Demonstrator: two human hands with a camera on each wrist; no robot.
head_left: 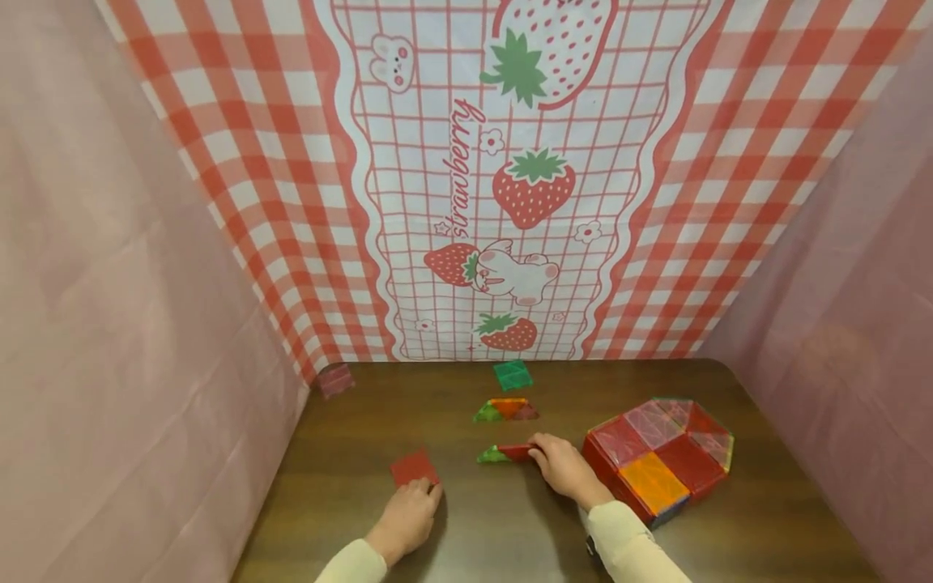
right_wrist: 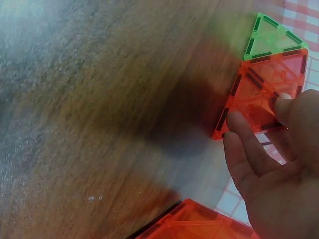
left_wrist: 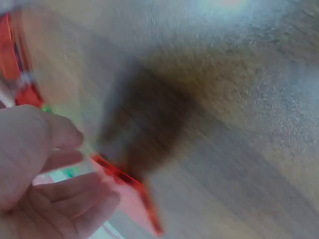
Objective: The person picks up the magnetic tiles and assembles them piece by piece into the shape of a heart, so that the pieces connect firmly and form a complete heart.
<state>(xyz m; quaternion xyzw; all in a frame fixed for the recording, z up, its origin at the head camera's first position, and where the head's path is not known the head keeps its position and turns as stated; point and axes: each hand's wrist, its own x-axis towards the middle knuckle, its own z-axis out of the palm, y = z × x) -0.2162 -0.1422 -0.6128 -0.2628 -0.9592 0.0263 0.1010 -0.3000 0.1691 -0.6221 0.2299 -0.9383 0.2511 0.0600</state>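
A red square magnetic tile (head_left: 414, 468) lies at the left-centre of the table. My left hand (head_left: 405, 518) is at its near edge. In the left wrist view, the loosely bent fingers (left_wrist: 79, 199) overlap the red tile, with a gap between them and the rest of the hand. My right hand (head_left: 564, 468) pinches a red magnetic tile (head_left: 516, 452) at its right end. That tile stands upright on the table, joined on its left to a green triangular tile (right_wrist: 271, 37). In the right wrist view, the right fingertips overlap the red tile's face.
A larger block of red, pink and orange tiles (head_left: 659, 482) stands right of my right hand. Behind the hands is a low row of green, orange and red tiles (head_left: 510, 409). A green tile (head_left: 513, 374) and a pink tile (head_left: 337, 379) lie by the back cloth.
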